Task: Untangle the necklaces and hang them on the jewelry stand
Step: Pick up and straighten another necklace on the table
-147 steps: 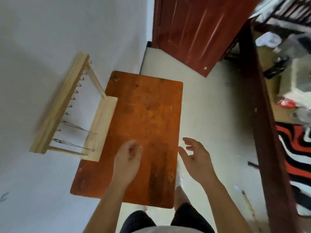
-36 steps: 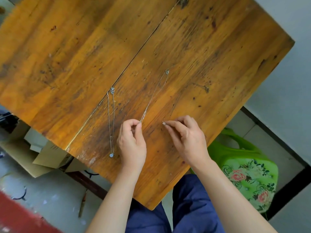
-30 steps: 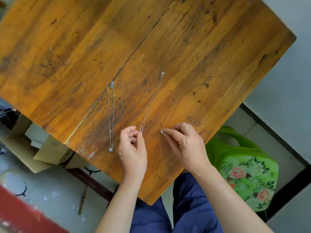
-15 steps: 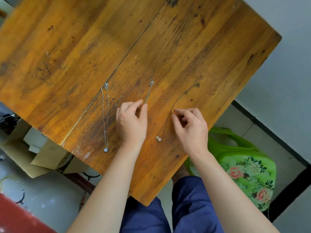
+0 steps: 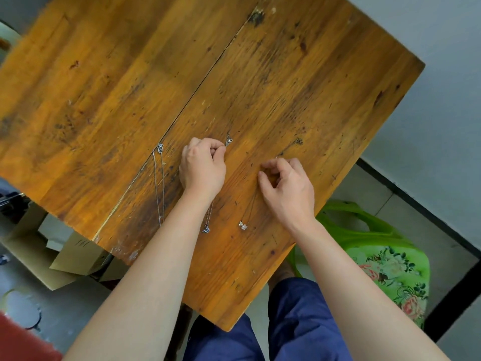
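Three thin silver necklaces lie stretched out on the wooden table (image 5: 234,74). The left necklace (image 5: 159,183) lies by itself along the table's seam. My left hand (image 5: 203,168) pinches the middle necklace (image 5: 228,141) just below its clasp; the pendant end shows beside my wrist. My right hand (image 5: 286,188) pinches the chain of the right necklace (image 5: 243,225), whose clasp lies further up the table and whose pendant rests near my forearm. The jewelry stand is out of view.
A green plastic stool (image 5: 377,256) with a flower print stands at the right, beside the table's near corner. Cardboard boxes (image 5: 67,256) sit on the floor under the table's left edge. A grey wall runs along the right.
Both hands have moved up the table from the pendant ends toward the clasp ends of the two chains. Both pendants now lie behind the hands, closer to me.
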The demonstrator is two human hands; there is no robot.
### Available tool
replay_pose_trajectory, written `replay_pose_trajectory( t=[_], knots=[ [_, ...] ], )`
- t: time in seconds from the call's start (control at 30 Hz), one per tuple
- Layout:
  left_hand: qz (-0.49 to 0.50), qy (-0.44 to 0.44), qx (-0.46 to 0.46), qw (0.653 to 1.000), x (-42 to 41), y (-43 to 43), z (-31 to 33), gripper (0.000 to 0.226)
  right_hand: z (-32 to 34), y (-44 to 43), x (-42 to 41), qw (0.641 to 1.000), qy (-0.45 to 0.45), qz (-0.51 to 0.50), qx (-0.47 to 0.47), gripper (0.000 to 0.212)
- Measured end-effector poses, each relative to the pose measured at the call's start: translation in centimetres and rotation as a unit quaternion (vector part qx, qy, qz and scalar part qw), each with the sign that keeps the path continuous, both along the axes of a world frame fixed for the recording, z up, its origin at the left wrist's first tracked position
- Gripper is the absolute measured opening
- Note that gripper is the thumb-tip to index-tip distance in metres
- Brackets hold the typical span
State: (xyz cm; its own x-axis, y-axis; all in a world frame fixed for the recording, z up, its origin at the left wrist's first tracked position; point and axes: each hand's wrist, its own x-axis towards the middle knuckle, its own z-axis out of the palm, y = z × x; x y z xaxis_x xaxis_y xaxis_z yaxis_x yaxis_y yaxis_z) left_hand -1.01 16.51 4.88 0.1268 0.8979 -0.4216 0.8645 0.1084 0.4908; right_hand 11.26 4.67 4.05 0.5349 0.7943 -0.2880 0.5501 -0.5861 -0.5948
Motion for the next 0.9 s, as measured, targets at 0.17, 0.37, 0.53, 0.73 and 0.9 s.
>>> replay_pose_trajectory(
  t=[0.17,0.37,0.53,0.73,0.9],
  knots=[
    [0.076,-0.114,-0.078,0.987,-0.8,1.0,1.0,0.012,0.5,0.8,0.4,0.999,0.048,-0.019,-0.007,0.022],
    [0.123,-0.187,-0.124,0.967,-2.0,2.4,2.3,0.010,0.8,2.6,0.5,0.995,0.091,0.003,0.028,0.018],
    [0.095,-0.186,-0.128,0.969,-2.6,3.0,2.6,0.012,0.3,4.9,-0.1,0.984,0.175,0.028,0.020,0.017],
    [0.065,-0.188,-0.120,0.973,-3.0,3.3,2.8,0.011,0.0,6.3,-1.7,0.947,0.306,0.089,-0.026,0.026],
    [0.069,-0.192,-0.115,0.972,-3.2,3.6,2.9,0.009,-0.1,6.6,-2.2,0.950,0.301,0.082,-0.032,0.013]
  ],
)
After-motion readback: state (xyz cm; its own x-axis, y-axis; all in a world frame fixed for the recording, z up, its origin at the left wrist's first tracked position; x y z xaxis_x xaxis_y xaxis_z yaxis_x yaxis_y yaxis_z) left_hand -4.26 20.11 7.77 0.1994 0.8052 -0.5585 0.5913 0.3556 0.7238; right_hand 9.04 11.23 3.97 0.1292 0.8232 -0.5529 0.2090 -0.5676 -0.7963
